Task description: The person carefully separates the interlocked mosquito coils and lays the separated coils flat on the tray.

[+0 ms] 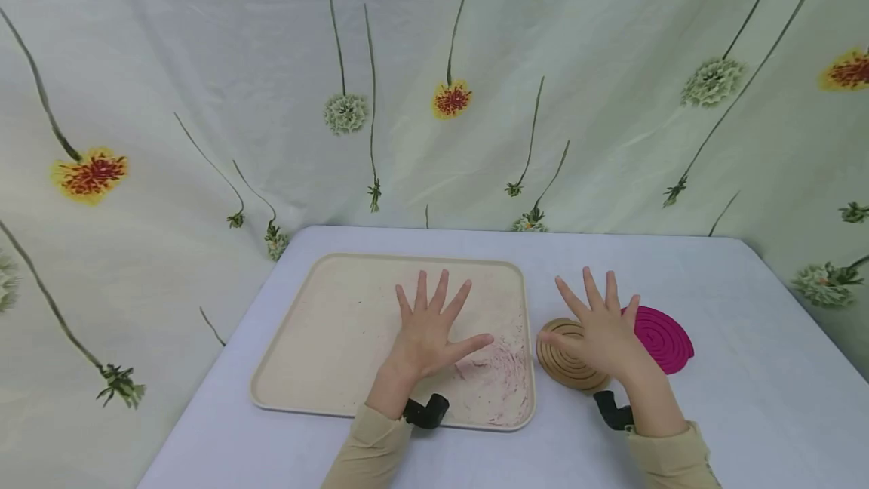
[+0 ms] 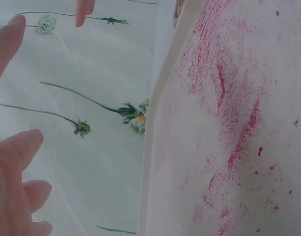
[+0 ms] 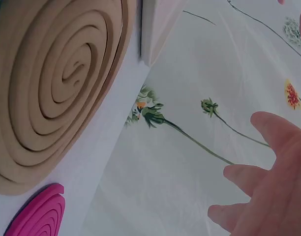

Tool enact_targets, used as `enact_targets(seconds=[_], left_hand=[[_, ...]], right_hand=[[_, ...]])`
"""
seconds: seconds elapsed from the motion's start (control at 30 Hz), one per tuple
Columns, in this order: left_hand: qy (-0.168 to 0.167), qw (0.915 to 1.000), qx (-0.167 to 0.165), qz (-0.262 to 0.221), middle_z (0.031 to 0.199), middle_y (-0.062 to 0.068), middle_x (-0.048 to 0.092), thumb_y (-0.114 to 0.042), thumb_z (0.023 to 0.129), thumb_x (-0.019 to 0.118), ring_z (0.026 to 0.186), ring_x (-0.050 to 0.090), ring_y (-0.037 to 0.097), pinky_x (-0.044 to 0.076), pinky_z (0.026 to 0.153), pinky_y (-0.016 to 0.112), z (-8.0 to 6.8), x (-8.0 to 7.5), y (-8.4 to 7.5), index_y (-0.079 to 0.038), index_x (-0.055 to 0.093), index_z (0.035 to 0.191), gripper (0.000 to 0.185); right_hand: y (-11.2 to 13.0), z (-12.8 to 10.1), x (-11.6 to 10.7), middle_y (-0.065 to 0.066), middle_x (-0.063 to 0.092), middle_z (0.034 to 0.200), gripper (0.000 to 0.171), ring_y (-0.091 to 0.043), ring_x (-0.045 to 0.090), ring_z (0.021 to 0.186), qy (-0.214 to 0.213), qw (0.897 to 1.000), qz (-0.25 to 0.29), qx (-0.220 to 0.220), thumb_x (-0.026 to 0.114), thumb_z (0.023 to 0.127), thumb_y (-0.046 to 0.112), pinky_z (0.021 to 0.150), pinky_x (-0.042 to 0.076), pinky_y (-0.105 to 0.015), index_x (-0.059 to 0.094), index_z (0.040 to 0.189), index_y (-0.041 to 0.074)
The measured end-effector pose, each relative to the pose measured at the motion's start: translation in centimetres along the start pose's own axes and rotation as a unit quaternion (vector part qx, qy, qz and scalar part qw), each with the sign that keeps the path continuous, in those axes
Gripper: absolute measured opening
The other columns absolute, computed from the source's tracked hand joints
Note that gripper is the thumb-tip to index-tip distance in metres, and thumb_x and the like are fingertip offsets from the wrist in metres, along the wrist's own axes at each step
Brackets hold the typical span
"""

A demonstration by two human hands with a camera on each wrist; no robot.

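While I watch through the head camera, both hands are spread wide and hold nothing: the left hand (image 1: 424, 342) hovers over the tray (image 1: 326, 338), the right hand (image 1: 607, 338) over the tan coil (image 1: 566, 372), with the pink coil (image 1: 665, 342) to its right on the table (image 1: 747, 368). If I let the right hand drop carelessly, I judge its palm could dent the tan coil or nudge it against the tray. Both coils look soft, so lifting one by its edge could unwind the spiral. Pink smears (image 1: 505, 372) mark the tray's near right part; pressing there might carry colour onto the tan coil.
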State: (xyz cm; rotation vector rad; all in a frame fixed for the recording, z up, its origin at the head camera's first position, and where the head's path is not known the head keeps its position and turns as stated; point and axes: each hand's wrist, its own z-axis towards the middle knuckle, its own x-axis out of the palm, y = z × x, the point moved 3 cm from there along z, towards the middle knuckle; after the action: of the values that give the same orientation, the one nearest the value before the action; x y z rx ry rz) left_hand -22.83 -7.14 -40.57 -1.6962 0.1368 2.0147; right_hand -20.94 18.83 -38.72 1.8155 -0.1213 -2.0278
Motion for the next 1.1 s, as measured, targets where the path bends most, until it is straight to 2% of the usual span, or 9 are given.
enact_targets(seconds=[0.23,0.4,0.57,0.7,0.77,0.87,0.97,1.0,1.1], left_hand=[[0.001,0.9967,0.021,-0.079,0.156,0.010,0.007,-0.072,0.083,0.042,0.140,-0.012,0.034,-0.014,0.102,0.066,0.1,0.0,-0.5,-0.026,0.020,0.150,0.084],[-0.001,0.9820,0.041,-0.184,0.156,0.004,0.008,-0.063,0.087,0.048,0.142,-0.008,0.023,-0.004,0.109,0.059,0.3,0.0,-1.2,-0.025,0.019,0.151,0.080],[-0.016,0.9538,0.047,-0.296,0.154,0.001,0.022,-0.047,0.089,0.057,0.141,0.012,0.018,0.013,0.112,0.049,0.4,0.1,-1.8,-0.020,0.026,0.149,0.072],[-0.016,0.9202,0.044,-0.389,0.149,0.002,0.033,-0.035,0.092,0.059,0.136,0.030,0.021,0.028,0.109,0.046,0.5,0.4,-2.3,-0.015,0.033,0.146,0.064],[-0.011,0.9010,0.040,-0.432,0.146,0.005,0.037,-0.029,0.092,0.059,0.131,0.037,0.026,0.035,0.104,0.045,0.6,0.6,-2.4,-0.013,0.036,0.144,0.059],[-0.001,0.8757,0.028,-0.482,0.141,0.010,0.043,-0.020,0.093,0.059,0.122,0.047,0.028,0.044,0.096,0.043,0.7,1.0,-2.7,-0.010,0.039,0.142,0.053],[0.006,0.8616,0.011,-0.507,0.136,0.016,0.048,-0.013,0.094,0.057,0.115,0.052,0.029,0.047,0.092,0.040,0.8,1.1,-3.0,-0.005,0.041,0.139,0.049],[0.008,0.8586,0.005,-0.513,0.134,0.018,0.049,-0.011,0.093,0.057,0.114,0.053,0.030,0.047,0.091,0.041,0.8,1.0,-3.2,-0.003,0.042,0.138,0.048],[0.021,0.8553,-0.011,-0.518,0.129,0.022,0.052,-0.008,0.093,0.056,0.111,0.053,0.034,0.048,0.089,0.040,0.5,0.2,-4.0,0.000,0.044,0.135,0.044]], right_hand=[[-1.6,-0.2,-1.2,-0.029,0.005,0.151,0.090,-0.051,-0.011,0.135,-0.012,0.999,0.042,0.017,0.061,0.082,0.057,0.095,-0.005,-0.077,0.021,0.150,0.015],[-3.1,-0.3,-2.3,-0.029,0.010,0.151,0.091,-0.053,0.003,0.135,-0.016,0.995,0.084,0.053,0.059,0.084,0.058,0.094,0.010,-0.077,0.017,0.151,0.012],[-5.0,-0.6,-3.0,-0.031,0.019,0.148,0.086,-0.051,0.019,0.132,-0.020,0.989,0.105,0.102,0.052,0.088,0.057,0.095,0.022,-0.073,0.019,0.149,0.006],[-7.3,-0.8,-2.9,-0.033,0.027,0.144,0.081,-0.052,0.027,0.128,-0.023,0.981,0.136,0.138,0.049,0.090,0.056,0.093,0.029,-0.071,0.021,0.149,0.006],[-9.7,-0.6,-2.0,-0.032,0.029,0.143,0.081,-0.051,0.031,0.126,-0.023,0.975,0.152,0.162,0.048,0.089,0.058,0.083,0.039,-0.069,0.022,0.149,0.010],[-14.6,-0.2,0.1,-0.028,0.032,0.143,0.081,-0.049,0.036,0.124,-0.029,0.969,0.167,0.179,0.046,0.087,0.064,0.076,0.044,-0.067,0.022,0.150,0.017],[-19.3,0.0,2.3,-0.022,0.035,0.144,0.081,-0.046,0.039,0.123,-0.050,0.966,0.167,0.189,0.043,0.086,0.067,0.073,0.045,-0.066,0.025,0.150,0.021],[-20.4,0.0,2.7,-0.022,0.034,0.145,0.081,-0.048,0.038,0.123,-0.051,0.965,0.173,0.188,0.042,0.086,0.067,0.080,0.041,-0.070,0.024,0.150,0.020],[-22.2,-0.4,3.5,-0.024,0.034,0.144,0.082,-0.050,0.035,0.124,-0.054,0.957,0.197,0.204,0.042,0.086,0.067,0.081,0.040,-0.069,0.026,0.149,0.016]])
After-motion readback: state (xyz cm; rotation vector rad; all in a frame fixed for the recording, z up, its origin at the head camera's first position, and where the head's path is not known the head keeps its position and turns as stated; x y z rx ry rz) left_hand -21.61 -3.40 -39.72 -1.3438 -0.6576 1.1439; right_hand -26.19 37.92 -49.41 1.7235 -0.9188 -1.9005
